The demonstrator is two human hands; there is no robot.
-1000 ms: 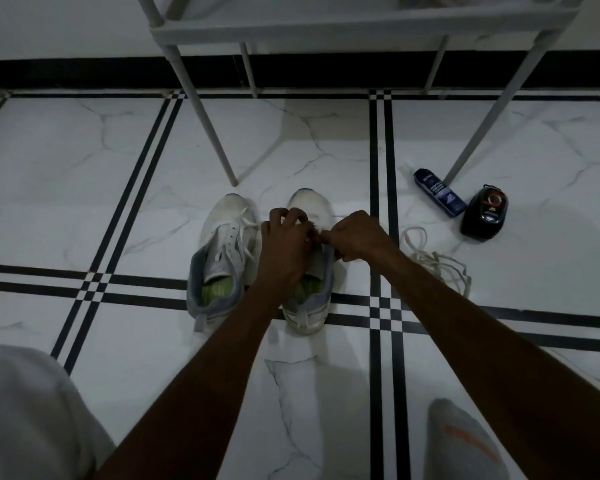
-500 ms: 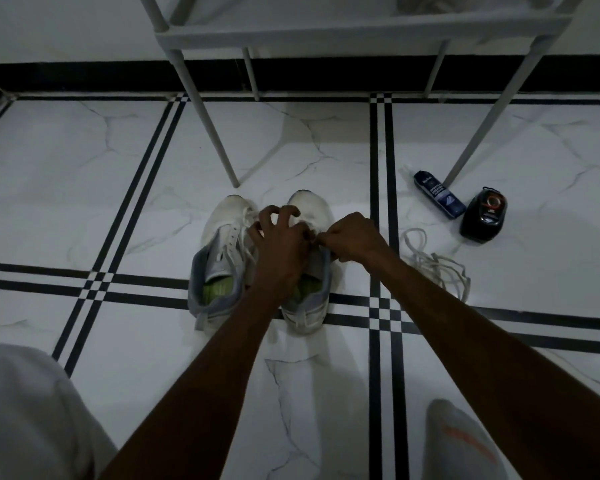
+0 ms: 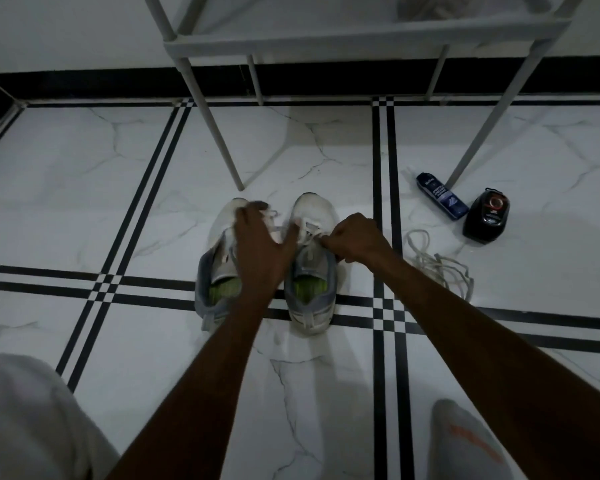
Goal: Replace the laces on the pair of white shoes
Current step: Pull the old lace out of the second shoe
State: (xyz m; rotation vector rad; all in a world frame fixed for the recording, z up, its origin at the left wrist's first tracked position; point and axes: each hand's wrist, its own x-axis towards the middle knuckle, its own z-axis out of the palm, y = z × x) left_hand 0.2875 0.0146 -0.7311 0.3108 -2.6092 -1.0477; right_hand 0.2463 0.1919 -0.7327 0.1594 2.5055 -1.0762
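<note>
Two shoes [image 3: 267, 265] side by side on the floor [image 3: 84, 188], before a rack [image 3: 326, 43]. Right of them, loose laces [image 3: 433, 265]; behind those, a tube [image 3: 441, 195] beside a small container [image 3: 486, 216].

No text, brand, number or sign is legible in the head view.

The blue tube [image 3: 442, 196] lying on the floor [image 3: 84, 188] carries a label with several lines of pale print and a light emblem below them. The characters are too small and blurred to read.

The black container [image 3: 486, 216] just beside the tube carries a round red-and-white marking on its top and a faint pale line of print below it. Neither can be read.

An orange marking on the grey sock [image 3: 471, 445] at the lower right is indistinct.
</note>
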